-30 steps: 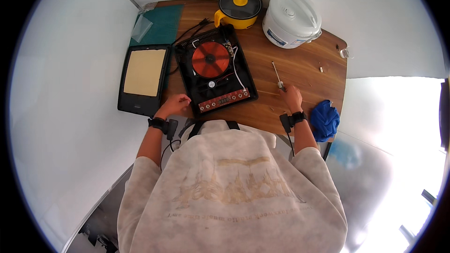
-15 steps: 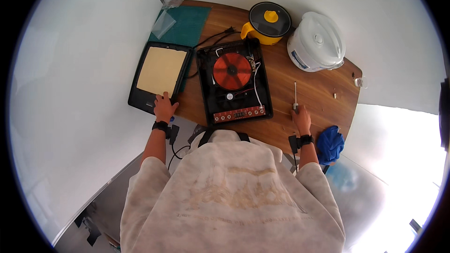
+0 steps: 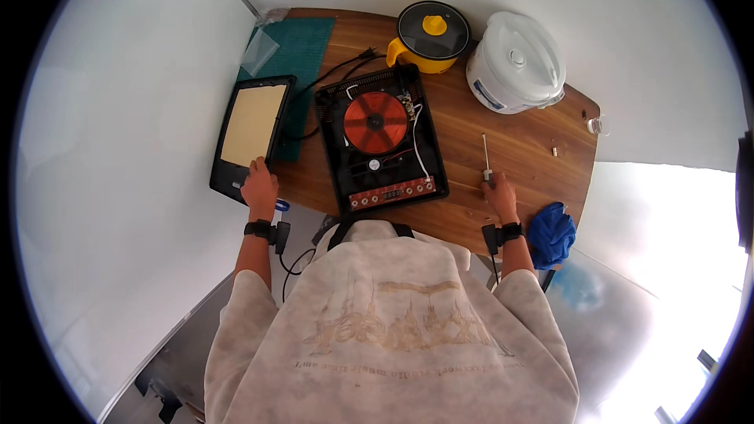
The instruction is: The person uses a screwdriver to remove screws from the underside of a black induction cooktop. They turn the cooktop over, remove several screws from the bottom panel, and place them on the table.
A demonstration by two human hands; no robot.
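Note:
My left hand (image 3: 260, 187) grips the lower part of a black cover (image 3: 220, 174) with a beige sheet (image 3: 250, 120) on it, at the left of the wooden table. The cover looks partly tilted up. Right of it sits an opened black appliance (image 3: 336, 159), with an orange-red round coil (image 3: 369, 133), white wires and a control board (image 3: 393, 191) along its front. My right hand (image 3: 500, 192) has its fingers wrapped on the handle of a screwdriver (image 3: 485, 157) lying to the right of the appliance, shaft pointing away from me.
A green mat (image 3: 309, 41) with clear plastic (image 3: 260, 52) lies at the back left, near power cords. A yellow lidded pot (image 3: 432, 41) and white lidded container (image 3: 513, 59) stand at the back. A blue cloth (image 3: 551, 234) and small pieces are at the right. Walls border the table.
My left hand moved from beside the appliance onto the cover and has shifted it slightly left, tilting it. My right hand stays on the screwdriver. The view has shifted as well.

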